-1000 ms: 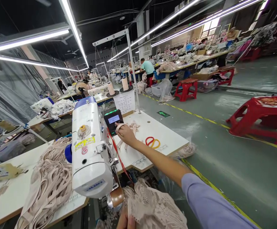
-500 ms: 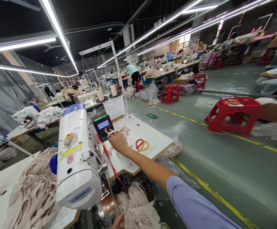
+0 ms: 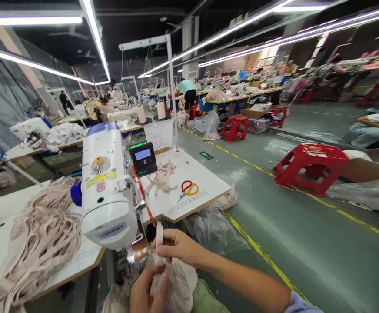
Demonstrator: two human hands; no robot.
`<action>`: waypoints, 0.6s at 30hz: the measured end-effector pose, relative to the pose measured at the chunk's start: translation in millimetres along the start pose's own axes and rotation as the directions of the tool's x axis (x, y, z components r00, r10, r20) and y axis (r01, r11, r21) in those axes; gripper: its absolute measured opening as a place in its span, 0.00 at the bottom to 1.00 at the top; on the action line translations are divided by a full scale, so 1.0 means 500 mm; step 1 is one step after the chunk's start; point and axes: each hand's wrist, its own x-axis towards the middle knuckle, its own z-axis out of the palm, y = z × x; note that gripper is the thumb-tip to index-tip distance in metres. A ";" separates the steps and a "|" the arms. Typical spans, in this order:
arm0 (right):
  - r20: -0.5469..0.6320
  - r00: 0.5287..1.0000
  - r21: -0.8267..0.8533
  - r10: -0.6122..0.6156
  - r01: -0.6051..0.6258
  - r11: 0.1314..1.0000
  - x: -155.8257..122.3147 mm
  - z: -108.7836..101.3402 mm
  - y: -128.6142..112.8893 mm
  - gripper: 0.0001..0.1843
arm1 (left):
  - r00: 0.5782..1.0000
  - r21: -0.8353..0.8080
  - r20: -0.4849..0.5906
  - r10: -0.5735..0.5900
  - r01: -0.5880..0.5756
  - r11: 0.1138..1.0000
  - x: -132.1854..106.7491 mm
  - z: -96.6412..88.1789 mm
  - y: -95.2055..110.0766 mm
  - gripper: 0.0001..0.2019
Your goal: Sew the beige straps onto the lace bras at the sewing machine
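A beige fabric strap [image 3: 159,237] stands upright in front of the sewing machine, pinched between the thumb and fingers of my right hand [image 3: 179,248]. Just below, my left hand [image 3: 147,289] is closed around the strap's lower end; its exact grip is partly hidden. Pale beige lace fabric [image 3: 179,278] hangs beneath and behind both hands. To their left is the white and blue sewing machine [image 3: 106,195], with a copper-coloured cylindrical part [image 3: 140,251] at its near end. A dark control panel [image 3: 143,158] with a lit screen stands behind the machine head.
Red-and-yellow scissors [image 3: 188,190] and loose beige strips [image 3: 163,179] lie on the white tabletop [image 3: 202,174]. A heap of beige straps [image 3: 52,234] covers the left table. Red stools [image 3: 311,167] stand on the floor at right. Other people are in the background.
My right hand has left the control panel's buttons and come down towards me, with the strap in it. My left hand has risen further into view beside it.
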 end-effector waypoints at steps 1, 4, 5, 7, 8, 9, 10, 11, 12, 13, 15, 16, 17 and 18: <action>-0.008 0.998 0.067 0.057 -0.056 0.996 -0.020 0.011 0.011 0.21 | 0.996 0.024 0.072 0.049 -0.050 0.998 -0.001 0.000 0.009 0.20; -0.058 0.971 0.246 0.231 -0.210 0.946 -0.037 0.020 0.027 0.21 | 0.975 0.036 0.210 0.078 -0.087 0.996 0.002 0.000 0.033 0.22; -0.071 0.955 0.310 0.287 -0.253 0.917 -0.031 0.016 0.030 0.21 | 0.970 0.021 0.235 0.060 -0.067 0.998 0.005 0.000 0.038 0.22; -0.131 0.933 0.377 0.336 -0.267 0.887 -0.010 0.006 0.031 0.20 | 0.962 -0.025 0.259 0.086 -0.082 0.996 0.015 -0.004 0.040 0.18; -0.187 0.929 0.362 0.319 -0.237 0.901 0.003 0.000 0.030 0.19 | 0.961 -0.022 0.247 0.125 -0.123 0.992 0.020 -0.009 0.037 0.15; -0.246 0.927 0.322 0.282 -0.196 0.926 0.016 -0.005 0.029 0.19 | 0.961 0.013 0.215 0.174 -0.181 0.983 0.026 -0.015 0.031 0.13; -0.289 0.927 0.268 0.239 -0.161 0.950 0.028 -0.010 0.028 0.19 | 0.960 0.088 0.170 0.221 -0.238 0.967 0.032 -0.023 0.022 0.13; -0.309 0.929 0.207 0.202 -0.141 0.968 0.039 -0.015 0.028 0.19 | 0.958 0.194 0.116 0.261 -0.280 0.940 0.037 -0.032 0.011 0.14; -0.305 0.936 0.151 0.178 -0.137 0.979 0.050 -0.018 0.028 0.20 | 0.955 0.310 0.060 0.292 -0.296 0.904 0.042 -0.041 0.000 0.15; -0.285 0.944 0.104 0.166 -0.142 0.984 0.061 -0.020 0.028 0.20 | 0.952 0.412 0.013 0.307 -0.285 0.866 0.047 -0.049 -0.010 0.15; -0.228 0.961 0.029 0.159 -0.157 0.987 0.080 -0.022 0.032 0.20 | 0.954 0.534 -0.045 0.297 -0.228 0.814 0.052 -0.060 -0.025 0.14; -0.208 0.966 -0.003 0.151 -0.155 0.988 0.088 -0.022 0.034 0.19 | 0.959 0.561 -0.063 0.276 -0.195 0.804 0.053 -0.063 -0.029 0.14; -0.198 0.971 -0.036 0.138 -0.148 0.988 0.096 -0.021 0.036 0.18 | 0.965 0.574 -0.075 0.252 -0.165 0.802 0.052 -0.064 -0.031 0.14; -0.191 0.974 -0.071 0.121 -0.137 0.988 0.103 -0.020 0.038 0.16 | 0.970 0.578 -0.081 0.230 -0.143 0.803 0.051 -0.065 -0.033 0.14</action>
